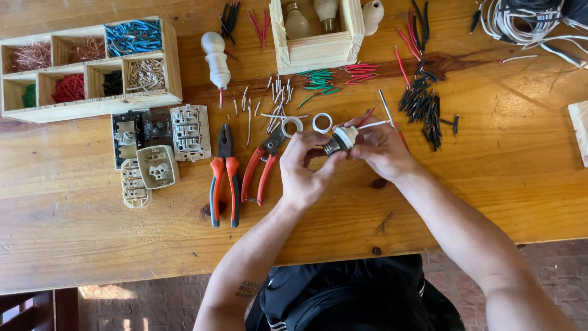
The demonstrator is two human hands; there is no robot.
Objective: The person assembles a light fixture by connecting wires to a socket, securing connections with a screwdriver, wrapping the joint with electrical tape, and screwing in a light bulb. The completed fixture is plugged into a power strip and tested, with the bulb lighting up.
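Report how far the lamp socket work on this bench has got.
Done, it seems: one white lamp holder lies assembled, and cut wire pieces are spread out. In hand: the left hand and right hand hold a white socket between them. Left: two white rings lie loose beside the pliers, apparently not yet fitted.

pliers (pixel 224 175) left of hands (pixel 343 156), on table (pixel 502 184)

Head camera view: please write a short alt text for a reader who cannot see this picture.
Seen from above, a person's left hand and right hand together hold a small white lamp socket over a wooden table. Two red-handled pliers lie to the left, beside a compartment box of wire pieces and scattered cut wires.
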